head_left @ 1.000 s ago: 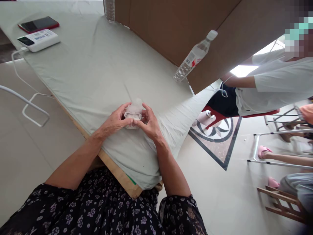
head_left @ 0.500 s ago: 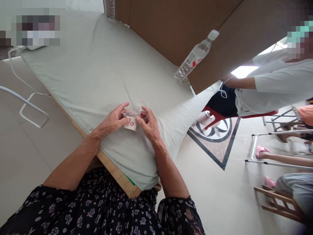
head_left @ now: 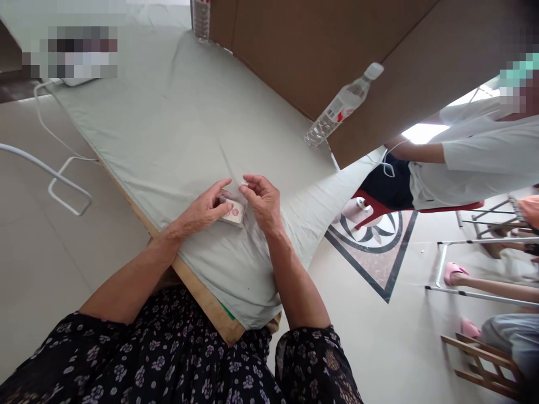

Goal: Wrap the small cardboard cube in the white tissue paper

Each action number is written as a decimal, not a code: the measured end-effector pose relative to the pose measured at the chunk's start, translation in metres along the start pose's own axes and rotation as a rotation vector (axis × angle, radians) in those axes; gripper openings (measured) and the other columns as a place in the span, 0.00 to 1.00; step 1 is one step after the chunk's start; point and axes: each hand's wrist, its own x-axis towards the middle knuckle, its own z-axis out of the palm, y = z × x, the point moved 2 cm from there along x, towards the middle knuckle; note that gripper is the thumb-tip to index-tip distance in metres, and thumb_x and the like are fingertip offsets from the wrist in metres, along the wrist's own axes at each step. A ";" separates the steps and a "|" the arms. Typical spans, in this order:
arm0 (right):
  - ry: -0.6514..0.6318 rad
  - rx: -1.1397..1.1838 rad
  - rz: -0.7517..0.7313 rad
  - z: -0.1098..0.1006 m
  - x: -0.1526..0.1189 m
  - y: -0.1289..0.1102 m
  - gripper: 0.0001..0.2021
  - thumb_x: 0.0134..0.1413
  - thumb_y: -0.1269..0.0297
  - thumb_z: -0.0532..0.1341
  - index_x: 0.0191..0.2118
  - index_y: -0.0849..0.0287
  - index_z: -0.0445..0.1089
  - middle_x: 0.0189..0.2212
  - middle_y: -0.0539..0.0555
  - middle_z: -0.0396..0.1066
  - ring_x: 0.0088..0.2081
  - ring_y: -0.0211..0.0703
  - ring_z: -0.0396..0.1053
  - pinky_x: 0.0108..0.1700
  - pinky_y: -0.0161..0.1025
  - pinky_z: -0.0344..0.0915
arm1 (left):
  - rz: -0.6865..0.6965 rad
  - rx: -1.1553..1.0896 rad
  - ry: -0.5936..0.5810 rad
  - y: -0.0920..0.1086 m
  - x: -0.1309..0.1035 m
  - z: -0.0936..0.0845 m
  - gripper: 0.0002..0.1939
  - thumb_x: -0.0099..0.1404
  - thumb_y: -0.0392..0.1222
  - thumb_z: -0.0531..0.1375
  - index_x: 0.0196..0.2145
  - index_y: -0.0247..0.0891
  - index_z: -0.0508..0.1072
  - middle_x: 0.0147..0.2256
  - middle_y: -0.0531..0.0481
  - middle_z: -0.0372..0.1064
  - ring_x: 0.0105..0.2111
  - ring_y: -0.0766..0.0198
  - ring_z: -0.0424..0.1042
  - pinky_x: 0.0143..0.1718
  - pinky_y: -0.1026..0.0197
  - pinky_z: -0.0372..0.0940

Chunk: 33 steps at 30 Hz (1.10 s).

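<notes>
A small pale box with a reddish round print (head_left: 236, 213) rests on the light green cloth (head_left: 181, 129) near the table's corner. My left hand (head_left: 206, 210) grips it from the left, thumb on its top face. Just right of and beyond the box, my right hand (head_left: 263, 200) is closed, thumb and index finger pinching a small whitish piece, perhaps thin clear wrapping. Crumpled transparent film seems to lie beneath the right hand, though its edges are hard to make out.
A clear bottle (head_left: 343, 106) leans by a large brown cardboard box (head_left: 295, 56); a second bottle (head_left: 202, 21) stands farther back. A blurred white device (head_left: 82, 73) with a cable is at far left. A person in a white shirt (head_left: 484, 151) sits at right.
My right hand has moved up and away from the box, fingers now pinched together. The box has turned slightly and stays in my left hand. The view has shifted a little.
</notes>
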 end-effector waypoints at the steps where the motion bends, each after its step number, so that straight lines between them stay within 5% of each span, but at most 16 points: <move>1: 0.017 -0.062 -0.039 0.001 -0.004 -0.005 0.13 0.57 0.56 0.67 0.47 0.53 0.76 0.37 0.51 0.80 0.42 0.44 0.77 0.52 0.46 0.71 | 0.033 0.026 0.009 -0.002 0.000 0.000 0.42 0.64 0.51 0.63 0.71 0.33 0.57 0.50 0.39 0.75 0.41 0.60 0.75 0.43 0.57 0.69; 7: 0.062 -0.510 -0.367 0.003 -0.039 -0.023 0.08 0.67 0.64 0.61 0.44 0.51 0.79 0.37 0.52 0.83 0.43 0.47 0.79 0.54 0.48 0.65 | 0.174 0.267 0.085 -0.005 -0.001 0.005 0.34 0.72 0.53 0.55 0.69 0.32 0.60 0.42 0.45 0.77 0.42 0.59 0.74 0.50 0.55 0.67; 12: -0.053 -0.912 -0.649 0.003 -0.067 -0.014 0.13 0.70 0.69 0.58 0.54 0.53 0.75 0.49 0.54 0.83 0.57 0.47 0.77 0.59 0.47 0.58 | 0.204 0.410 0.155 -0.009 -0.002 0.007 0.32 0.74 0.51 0.51 0.69 0.29 0.61 0.44 0.42 0.76 0.45 0.57 0.73 0.53 0.52 0.68; 17: -0.029 -0.965 -0.806 0.006 -0.086 -0.012 0.16 0.67 0.72 0.59 0.56 0.51 0.73 0.55 0.52 0.80 0.61 0.47 0.74 0.63 0.48 0.55 | 0.205 0.462 0.186 -0.011 -0.002 0.005 0.29 0.74 0.49 0.51 0.67 0.32 0.65 0.49 0.39 0.77 0.48 0.55 0.74 0.56 0.50 0.67; 21: 0.065 -0.738 -0.690 -0.004 -0.086 -0.020 0.08 0.67 0.66 0.61 0.48 0.50 0.74 0.46 0.52 0.83 0.54 0.48 0.77 0.60 0.50 0.61 | 0.183 0.409 0.179 -0.007 -0.003 0.003 0.29 0.74 0.49 0.52 0.66 0.32 0.65 0.50 0.39 0.78 0.47 0.56 0.75 0.54 0.52 0.69; 23: 0.093 -0.607 -0.535 -0.016 -0.076 -0.019 0.11 0.67 0.59 0.62 0.53 0.51 0.73 0.51 0.56 0.81 0.56 0.51 0.75 0.60 0.52 0.65 | 0.174 0.379 0.178 -0.006 -0.003 0.003 0.30 0.73 0.50 0.53 0.66 0.31 0.65 0.50 0.39 0.78 0.45 0.57 0.76 0.53 0.52 0.69; 28: -0.255 -0.420 -0.239 -0.031 -0.031 -0.003 0.45 0.55 0.38 0.69 0.72 0.50 0.56 0.73 0.62 0.58 0.72 0.59 0.58 0.66 0.58 0.64 | 0.173 0.334 0.186 -0.007 -0.002 0.003 0.31 0.72 0.49 0.53 0.67 0.27 0.63 0.50 0.38 0.78 0.44 0.57 0.76 0.51 0.53 0.69; 31: -0.431 -0.370 -0.196 -0.027 -0.014 0.005 0.51 0.48 0.35 0.72 0.72 0.53 0.56 0.70 0.64 0.63 0.69 0.59 0.63 0.67 0.57 0.64 | 0.183 0.347 0.199 -0.008 -0.002 0.003 0.30 0.72 0.48 0.54 0.66 0.31 0.65 0.47 0.42 0.79 0.43 0.59 0.75 0.50 0.55 0.69; 33: -0.424 -0.369 -0.220 -0.023 -0.014 0.008 0.47 0.50 0.37 0.71 0.69 0.54 0.61 0.63 0.63 0.71 0.63 0.57 0.71 0.65 0.56 0.66 | 0.185 0.375 0.212 -0.007 -0.002 0.003 0.29 0.72 0.47 0.54 0.66 0.31 0.66 0.46 0.43 0.78 0.43 0.59 0.75 0.50 0.55 0.69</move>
